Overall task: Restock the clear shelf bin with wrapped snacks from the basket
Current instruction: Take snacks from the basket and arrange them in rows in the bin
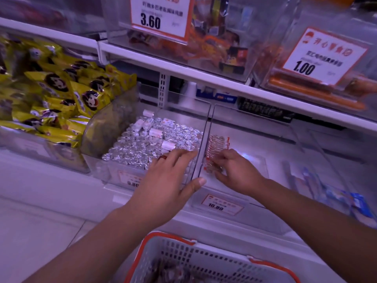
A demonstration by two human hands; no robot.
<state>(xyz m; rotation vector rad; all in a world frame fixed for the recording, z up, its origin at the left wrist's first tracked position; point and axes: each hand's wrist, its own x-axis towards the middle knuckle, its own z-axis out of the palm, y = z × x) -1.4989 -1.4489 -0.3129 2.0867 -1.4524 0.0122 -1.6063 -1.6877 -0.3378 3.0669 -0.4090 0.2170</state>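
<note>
Clear shelf bin [255, 144] is sitting mid-shelf, basket [204, 260] down below. Left hand [163, 184] is reaching flat over the neighbouring foil-candy bin [114, 170], fingers straight, thumb on the divider. Right hand [236, 172] is inside the clear bin, fingertips pinching the row of red-striped wrapped snacks [217, 148].

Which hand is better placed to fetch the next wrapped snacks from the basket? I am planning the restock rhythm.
Left, probably. The left hand lies flat on the bin wall, holding nothing, and the basket is just below it. The right hand is inside the clear bin, its fingers on the row of wrapped snacks.
</note>
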